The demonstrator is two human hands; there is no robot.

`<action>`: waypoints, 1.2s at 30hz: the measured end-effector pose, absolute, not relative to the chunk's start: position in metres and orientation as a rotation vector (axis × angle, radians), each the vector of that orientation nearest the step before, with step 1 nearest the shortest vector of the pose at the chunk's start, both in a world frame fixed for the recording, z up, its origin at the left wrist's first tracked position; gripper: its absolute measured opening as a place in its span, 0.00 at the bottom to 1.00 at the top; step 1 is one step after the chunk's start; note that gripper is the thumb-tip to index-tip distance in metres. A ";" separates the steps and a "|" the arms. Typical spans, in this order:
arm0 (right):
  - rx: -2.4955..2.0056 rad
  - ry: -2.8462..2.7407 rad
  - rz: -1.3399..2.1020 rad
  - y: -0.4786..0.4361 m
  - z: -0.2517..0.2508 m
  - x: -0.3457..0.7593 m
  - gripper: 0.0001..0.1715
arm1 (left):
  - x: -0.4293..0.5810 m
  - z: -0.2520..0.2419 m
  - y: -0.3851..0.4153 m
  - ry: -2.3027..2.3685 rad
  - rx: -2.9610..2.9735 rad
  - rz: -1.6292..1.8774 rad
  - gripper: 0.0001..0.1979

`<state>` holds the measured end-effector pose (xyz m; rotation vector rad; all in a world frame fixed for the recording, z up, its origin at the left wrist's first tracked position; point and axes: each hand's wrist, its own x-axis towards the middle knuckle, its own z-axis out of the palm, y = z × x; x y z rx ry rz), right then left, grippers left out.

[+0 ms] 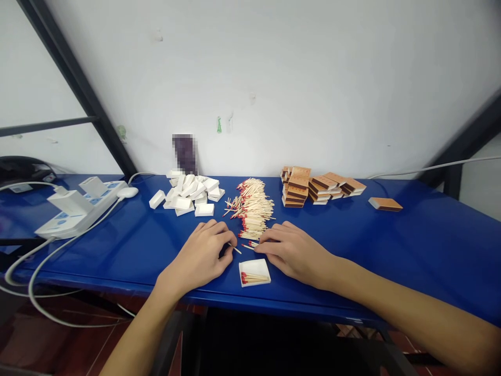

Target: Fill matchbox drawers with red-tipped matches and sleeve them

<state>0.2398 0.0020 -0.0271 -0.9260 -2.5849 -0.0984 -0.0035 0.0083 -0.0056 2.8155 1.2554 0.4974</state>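
Observation:
A matchstick [237,250] pokes out from the pinched fingers of my left hand [209,253]; its head end is hidden. My right hand [291,250] has its fingertips closed on red-tipped matchsticks [249,246] just in front of the match pile [254,206]. How many it holds I cannot tell. Between and below both hands lies an open white matchbox tray [260,265], with several matches [255,278] along its near side, red heads to the left.
White trays [190,190] are heaped at the back left. Matchboxes with brown covers [297,185] are stacked at the back right, and one lone matchbox [385,203] lies further right. A power strip [78,211] with white cables occupies the left of the blue table [352,235].

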 end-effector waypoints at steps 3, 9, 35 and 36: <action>-0.902 -2.582 -0.069 0.003 -0.028 0.240 0.13 | -0.003 -0.006 0.007 1.125 2.815 0.494 0.11; -0.883 -2.553 -0.086 0.004 -0.029 0.240 0.11 | 0.000 -0.009 0.008 1.108 2.843 0.543 0.12; -0.887 -2.476 0.039 0.007 -0.027 0.236 0.09 | 0.006 -0.009 0.006 1.054 2.804 0.523 0.10; -0.878 -2.475 0.051 0.007 -0.028 0.236 0.09 | 0.006 -0.009 0.006 1.053 2.800 0.527 0.11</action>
